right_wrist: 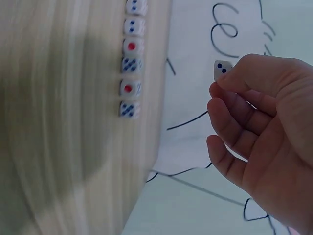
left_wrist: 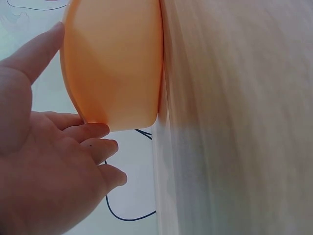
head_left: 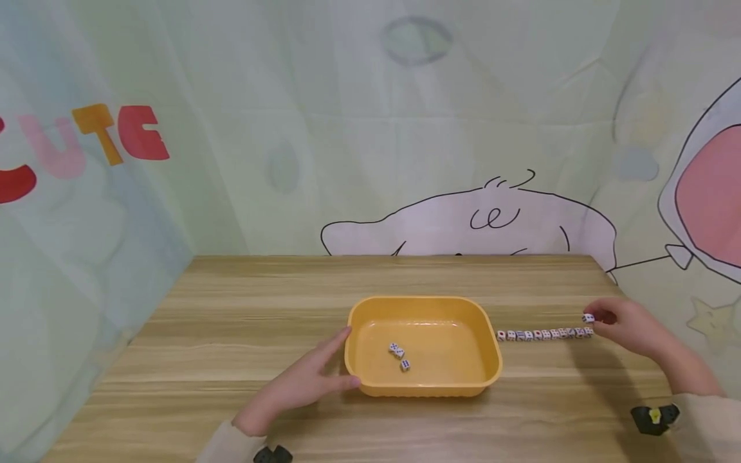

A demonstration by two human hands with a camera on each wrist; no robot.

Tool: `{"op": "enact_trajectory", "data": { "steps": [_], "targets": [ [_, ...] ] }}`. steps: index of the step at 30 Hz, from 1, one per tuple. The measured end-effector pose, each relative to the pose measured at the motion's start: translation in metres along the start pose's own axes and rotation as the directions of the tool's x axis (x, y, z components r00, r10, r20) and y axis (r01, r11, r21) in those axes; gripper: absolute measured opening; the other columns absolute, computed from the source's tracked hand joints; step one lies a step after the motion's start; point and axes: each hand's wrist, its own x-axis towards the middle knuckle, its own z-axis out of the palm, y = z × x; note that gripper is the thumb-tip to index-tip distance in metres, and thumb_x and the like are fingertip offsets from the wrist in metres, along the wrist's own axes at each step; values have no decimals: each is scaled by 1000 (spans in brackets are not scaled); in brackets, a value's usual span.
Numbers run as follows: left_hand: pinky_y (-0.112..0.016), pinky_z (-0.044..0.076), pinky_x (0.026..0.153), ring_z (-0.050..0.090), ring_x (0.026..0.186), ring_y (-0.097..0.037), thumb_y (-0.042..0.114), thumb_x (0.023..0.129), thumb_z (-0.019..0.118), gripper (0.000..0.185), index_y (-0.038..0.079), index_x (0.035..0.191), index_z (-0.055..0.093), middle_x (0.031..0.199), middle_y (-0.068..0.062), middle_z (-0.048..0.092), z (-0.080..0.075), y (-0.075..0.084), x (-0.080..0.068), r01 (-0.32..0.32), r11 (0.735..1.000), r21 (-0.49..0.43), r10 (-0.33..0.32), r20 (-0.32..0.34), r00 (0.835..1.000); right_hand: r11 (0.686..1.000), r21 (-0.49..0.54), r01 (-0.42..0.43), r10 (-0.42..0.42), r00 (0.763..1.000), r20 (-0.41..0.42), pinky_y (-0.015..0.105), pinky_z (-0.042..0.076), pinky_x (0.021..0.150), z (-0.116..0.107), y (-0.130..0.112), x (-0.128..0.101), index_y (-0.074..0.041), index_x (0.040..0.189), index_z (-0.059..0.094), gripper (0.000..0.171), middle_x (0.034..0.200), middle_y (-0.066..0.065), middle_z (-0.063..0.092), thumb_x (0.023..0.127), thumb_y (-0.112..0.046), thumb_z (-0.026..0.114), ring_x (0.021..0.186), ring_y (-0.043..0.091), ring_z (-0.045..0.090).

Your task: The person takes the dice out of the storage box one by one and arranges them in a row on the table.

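My right hand [head_left: 631,326] pinches a white die [head_left: 588,317] between thumb and index finger, raised just above the right end of a row of dice [head_left: 546,334]. In the right wrist view two blue pips show on the pinched die [right_wrist: 222,69], and the other fingers bend loosely below it. The dice in the row stand side by side, with red or blue pips. My left hand [head_left: 303,379] rests with spread fingers against the left side of a yellow plastic tray [head_left: 425,390], its fingertips at the rim. Inside the tray lie 3 dice [head_left: 399,353].
The row runs along the wooden table [head_left: 243,321] from the tray's right side toward the table's right edge. Behind the table hangs a printed curtain [head_left: 260,128] with cartoon drawings and letters.
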Motion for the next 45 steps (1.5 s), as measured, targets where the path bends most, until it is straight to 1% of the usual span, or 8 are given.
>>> {"op": "enact_trajectory", "data": {
  "steps": [9,14,18,22,27,33,40,45],
  "targets": [
    [-64,18,112,19,144,-41,42,84,73,91,9,154,23,158,-15,23,0,2,1,-15,1000,14,15,3,1000,997,-11,-78,78,997,16,27,50,63,2,30,-3,16,101,62,24,88,19,66,82,1,66,81,24,60],
    [-63,19,112,20,144,-41,41,84,73,91,10,154,23,158,-16,23,1,1,1,-19,999,25,19,-5,1000,994,-19,-105,106,994,31,33,50,64,7,38,0,13,96,64,18,85,18,65,83,1,64,78,23,59],
    [-62,18,113,20,144,-40,42,83,73,91,11,154,24,158,-15,22,1,1,0,-8,1000,25,8,-11,1000,994,-36,-104,105,994,29,38,49,65,11,43,4,11,91,64,15,80,15,64,80,0,63,75,20,57],
    [-63,16,113,18,144,-41,42,83,73,92,11,154,23,158,-15,22,2,1,1,1,1000,19,-1,-8,1000,997,-45,-68,69,998,7,34,47,63,16,49,5,9,86,65,13,76,10,63,75,2,64,71,15,53],
    [-64,17,113,19,144,-41,42,83,73,92,10,154,23,158,-16,22,2,1,0,-3,1000,26,3,-12,1000,998,-31,-48,48,999,-6,30,44,59,22,55,7,7,83,65,10,73,7,61,74,4,63,68,12,50],
    [-63,19,113,21,144,-40,42,83,74,92,11,154,24,158,-16,22,1,1,-1,3,999,36,-3,-18,1000,997,-24,-67,67,998,14,31,44,60,27,58,6,8,84,64,12,74,8,60,73,4,61,70,15,50],
    [-63,19,112,21,144,-40,42,83,74,92,11,154,24,158,-15,23,0,2,-1,7,1000,26,-7,-13,1000,995,-32,-98,99,995,30,37,46,63,27,57,4,11,88,63,17,76,13,63,74,2,61,71,18,54],
    [-63,18,112,20,144,-40,42,83,74,92,11,154,24,158,-15,22,0,2,0,9,1000,19,-9,-12,1000,993,-35,-109,110,993,30,36,46,63,28,58,4,12,90,63,19,77,14,63,75,2,60,71,18,55]
  ]
}}
